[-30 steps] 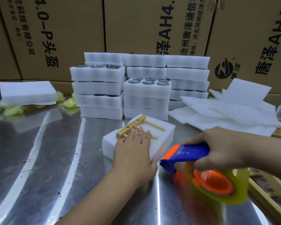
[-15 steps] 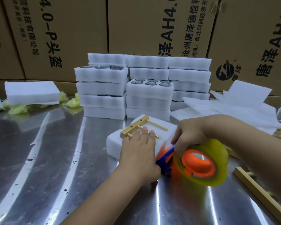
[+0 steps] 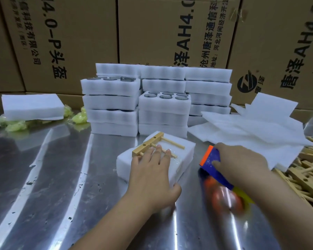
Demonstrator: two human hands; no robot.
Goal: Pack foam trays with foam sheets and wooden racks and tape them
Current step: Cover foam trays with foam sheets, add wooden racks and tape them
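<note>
A white foam tray [image 3: 183, 150] lies on the steel table, with a wooden rack [image 3: 148, 144] on top of it. My left hand [image 3: 152, 175] rests flat on the tray, fingers straight over the rack's pegs, thumb at the near right corner. To the right of the tray, my right hand [image 3: 240, 159] grips the blue handle of a tape dispenser [image 3: 217, 170]. Its orange and yellow roll is blurred, low over the table. Clear tape glints on the tray beside my fingertips.
Stacks of foam trays [image 3: 159, 100] stand behind the tray. Loose foam sheets [image 3: 251, 129] lie at back right, a heap of wooden racks [image 3: 307, 170] at right. A foam block [image 3: 33, 107] and yellow-green wads [image 3: 78, 117] sit at left. Cardboard boxes [image 3: 170, 33] wall the back.
My right hand swung the tape dispenser in against the tray's near right corner, then out to the right of the tray with the roll turned downward. The left hand stayed flat on the tray.
</note>
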